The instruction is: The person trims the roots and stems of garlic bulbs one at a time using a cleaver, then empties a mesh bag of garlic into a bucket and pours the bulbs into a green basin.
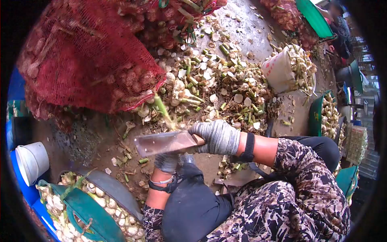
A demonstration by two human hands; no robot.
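Observation:
My right hand (219,137), in a grey knit glove, is closed round the wooden handle of a cleaver (163,144). The wide blade lies level, pointing left. Just below it is my gloved left hand (166,162); the blade covers its fingers, so whatever it may hold is hidden. A green garlic stalk (162,108) stands out beyond the blade's upper edge, its lower end blurred. Garlic bulbs with stalks (177,92) lie on the heap just past the blade.
A red mesh sack of garlic (92,60) bulks at upper left. Trimmings (238,92) cover the floor ahead. A white bucket (278,70) of garlic leans at right. Green tubs (90,211) of bulbs stand at lower left and right (316,115). Another person (340,30) is at far upper right.

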